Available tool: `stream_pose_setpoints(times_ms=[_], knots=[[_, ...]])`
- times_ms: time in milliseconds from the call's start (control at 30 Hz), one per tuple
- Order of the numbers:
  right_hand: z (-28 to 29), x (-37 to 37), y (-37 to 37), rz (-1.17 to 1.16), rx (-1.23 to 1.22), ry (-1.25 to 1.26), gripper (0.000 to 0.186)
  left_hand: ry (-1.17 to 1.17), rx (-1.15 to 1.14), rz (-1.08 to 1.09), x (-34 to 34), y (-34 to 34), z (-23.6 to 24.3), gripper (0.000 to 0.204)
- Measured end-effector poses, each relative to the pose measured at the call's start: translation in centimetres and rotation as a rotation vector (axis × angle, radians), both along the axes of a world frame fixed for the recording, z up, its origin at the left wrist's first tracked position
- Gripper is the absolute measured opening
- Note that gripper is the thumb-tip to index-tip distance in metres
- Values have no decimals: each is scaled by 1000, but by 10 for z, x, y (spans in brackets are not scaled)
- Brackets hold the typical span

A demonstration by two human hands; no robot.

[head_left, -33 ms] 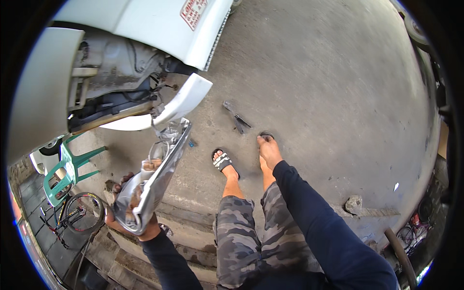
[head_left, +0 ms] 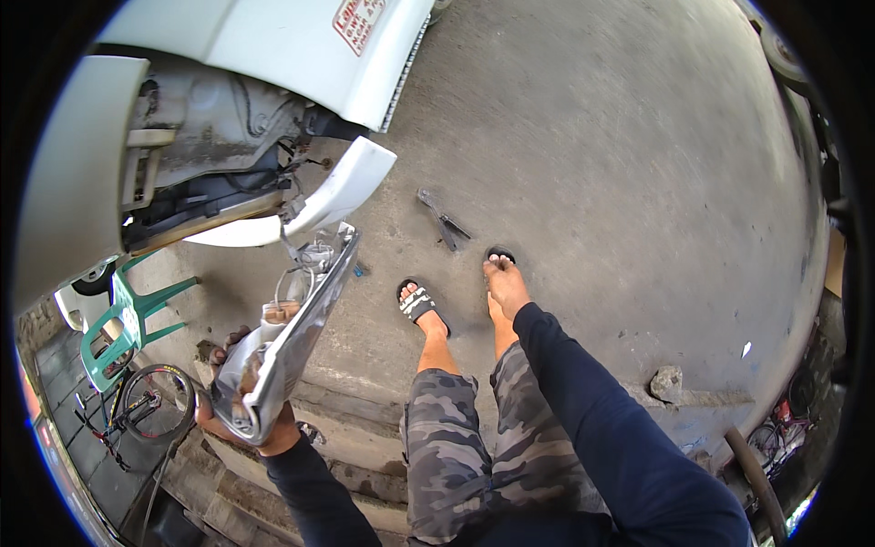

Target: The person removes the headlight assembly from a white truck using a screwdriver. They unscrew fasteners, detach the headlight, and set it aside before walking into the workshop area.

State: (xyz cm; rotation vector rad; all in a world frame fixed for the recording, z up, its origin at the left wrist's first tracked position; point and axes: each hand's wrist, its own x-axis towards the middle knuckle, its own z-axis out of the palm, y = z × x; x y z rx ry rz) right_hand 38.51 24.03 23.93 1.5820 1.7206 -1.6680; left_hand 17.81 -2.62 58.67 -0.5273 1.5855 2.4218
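Observation:
My left hand (head_left: 283, 432) is wrapped around the lower end of a car headlight (head_left: 290, 342), with a clear lens, a pale rim and a grey housing. Loose wiring (head_left: 293, 246) runs from its upper end toward the opening in the front of a white vehicle (head_left: 273, 55). My right hand (head_left: 507, 286) hangs over my right foot, fingers drawn together and pointing down. Whether anything is between them is too small to make out. Ahead of my feet, a dark narrow bracket-like piece (head_left: 443, 220) lies on the concrete.
The white bumper end (head_left: 351, 187) juts out beside the headlight. At left stand a green plastic chair (head_left: 130, 310) and a bicycle (head_left: 155, 401). Concrete steps (head_left: 355, 456) lie beneath my left arm. A stone (head_left: 666, 384) sits on the low ledge at right.
The whole view has shifted slightly, with the vehicle and floor a little further left. My right hand has turned a little over the foot, and my left hand keeps its hold on the headlight.

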Motion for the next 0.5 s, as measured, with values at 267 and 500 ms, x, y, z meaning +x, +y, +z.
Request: stream_pose_setpoints(times_ms=[267, 500], knots=[[-28, 54, -21, 772, 21, -201, 48, 51, 236, -300, 7, -23, -11, 85], [-96, 0, -34, 1007, 355, -61, 35, 1, 609, -460, -25, -114, -54, 80]])
